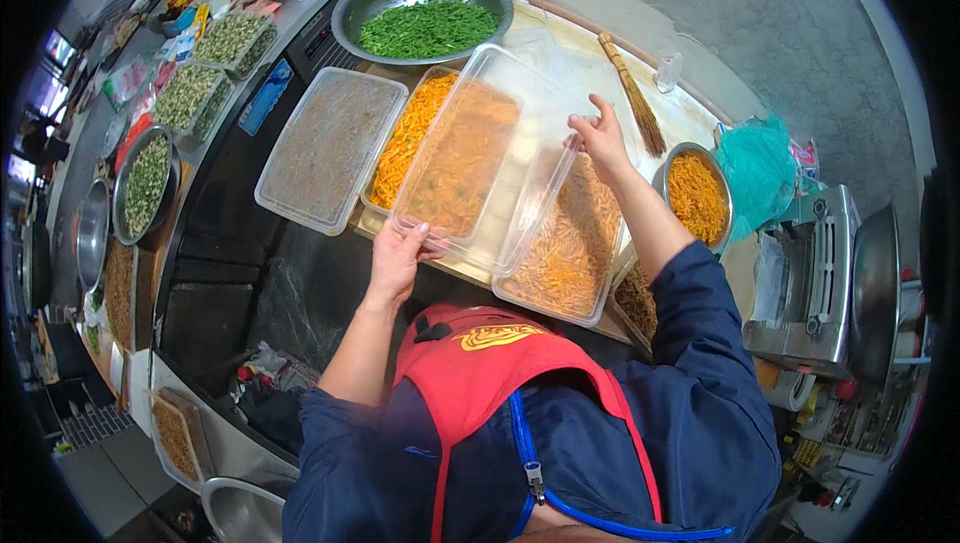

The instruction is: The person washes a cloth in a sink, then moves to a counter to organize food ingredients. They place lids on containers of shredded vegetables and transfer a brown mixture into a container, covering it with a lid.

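Note:
My left hand [397,258] pinches the near edge of a clear rectangular plastic lid [517,168]. At the lid's right edge, my right hand [600,141] holds the rim, with its index finger raised. Beneath the tilted lid, an open plastic container of orange shredded food [412,134] shows, partly blurred through the plastic. To its left sits a lidded container [330,145] with dark, indistinct contents under a fogged lid. A container of pale orange-brown shreds [559,250] stands on the right, partly below my right forearm.
Behind stands a steel bowl of chopped greens [427,29]. A straw brush [634,96], a bowl of orange shreds [697,198], a green plastic bag [757,168] and a steel appliance [806,280] are to the right. Containers of chopped pale-green food [184,96] line the left counter.

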Available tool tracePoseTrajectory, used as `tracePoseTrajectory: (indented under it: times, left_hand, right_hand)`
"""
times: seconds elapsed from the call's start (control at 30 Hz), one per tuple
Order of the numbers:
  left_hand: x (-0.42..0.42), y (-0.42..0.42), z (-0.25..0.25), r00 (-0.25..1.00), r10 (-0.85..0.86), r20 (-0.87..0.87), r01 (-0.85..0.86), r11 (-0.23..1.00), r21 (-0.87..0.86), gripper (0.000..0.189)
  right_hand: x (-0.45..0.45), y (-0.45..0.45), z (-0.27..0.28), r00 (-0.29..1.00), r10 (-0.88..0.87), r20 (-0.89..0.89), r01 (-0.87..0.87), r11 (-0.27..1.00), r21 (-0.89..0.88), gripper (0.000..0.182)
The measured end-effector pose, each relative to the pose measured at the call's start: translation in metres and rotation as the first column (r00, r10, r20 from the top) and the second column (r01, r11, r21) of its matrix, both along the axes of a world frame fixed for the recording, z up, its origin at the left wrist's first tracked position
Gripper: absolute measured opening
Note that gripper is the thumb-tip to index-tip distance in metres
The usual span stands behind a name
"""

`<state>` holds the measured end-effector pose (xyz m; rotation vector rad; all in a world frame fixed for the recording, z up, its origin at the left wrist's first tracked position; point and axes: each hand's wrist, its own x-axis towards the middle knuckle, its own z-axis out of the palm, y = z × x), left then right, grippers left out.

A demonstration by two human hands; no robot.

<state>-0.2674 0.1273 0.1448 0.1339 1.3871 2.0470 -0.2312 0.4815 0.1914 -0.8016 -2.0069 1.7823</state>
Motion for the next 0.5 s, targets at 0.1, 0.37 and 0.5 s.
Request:
tracePoseTrajectory:
  times: [0.1, 0.37, 0.5]
  left_hand:
    - [-0.015, -0.014, -0.004, 0.997, 0.07, 0.031, -0.068, 0.996, -0.057, 0.009]
    - [-0.048, -0.011, -0.024, 0.942, 0.174, -0.287, -0.314, 0.759, -0.571, 0.029]
    - [-0.056, -0.015, -0.044, 0.902, 0.086, -0.422, -0.385, 0.601, -0.7, 0.038]
  right_hand:
    - [-0.047, 0.009, -0.02, 0.993, 0.062, 0.098, -0.07, 0.994, 0.084, 0.052]
    - [-0.132, 0.023, -0.074, 0.933, 0.057, 0.355, -0.247, 0.819, 0.518, 0.027]
    - [-0.145, 0.026, -0.083, 0.923, 0.138, 0.358, -0.3, 0.843, 0.447, 0.026]
